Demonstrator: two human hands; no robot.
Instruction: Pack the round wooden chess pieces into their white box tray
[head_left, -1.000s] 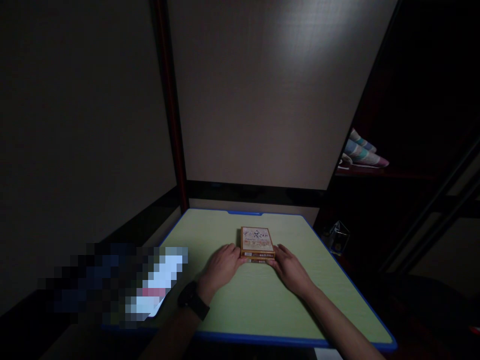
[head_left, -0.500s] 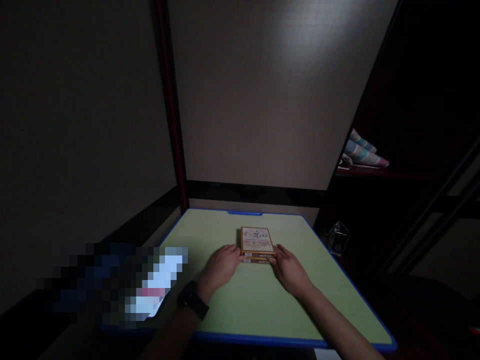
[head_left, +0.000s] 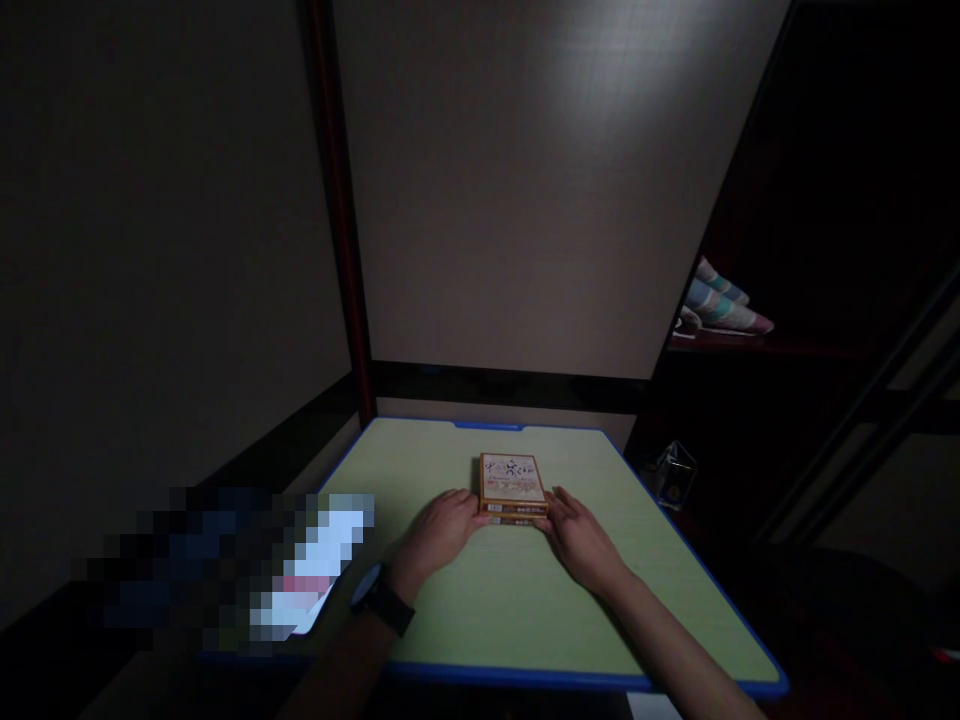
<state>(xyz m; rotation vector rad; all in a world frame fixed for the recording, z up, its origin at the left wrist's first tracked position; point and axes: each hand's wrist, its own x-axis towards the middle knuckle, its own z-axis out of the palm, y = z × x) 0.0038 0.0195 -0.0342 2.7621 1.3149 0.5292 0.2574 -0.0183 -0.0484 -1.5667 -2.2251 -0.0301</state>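
Note:
Two flat, square-looking boxes (head_left: 513, 480) lie stacked on the light green table (head_left: 480, 610). The top box has a pale lid with dark Chinese writing and an orange-brown border. My left hand (head_left: 446, 530) is at the left side of the stack, its thumb by the front left corner. On the opposite side, my right hand (head_left: 581, 540) presses in with its thumb at the front right corner. Both hands are closed on the boxes from the sides, low near the tabletop. Some fingertips are hidden behind the boxes. A dark watch (head_left: 382, 600) is on my left wrist.
A bright, pixelated flat object (head_left: 322, 565) lies at the table's left side. Blue edging (head_left: 585, 680) runs around the table. A pale panel (head_left: 510, 200) stands behind it. At right are a shiny item (head_left: 675, 472) and striped cloth (head_left: 724, 305) on a shelf.
Both hands stay at the sides of the stacked boxes, which have barely moved. The view has shifted very slightly, and the watch face looks a little brighter.

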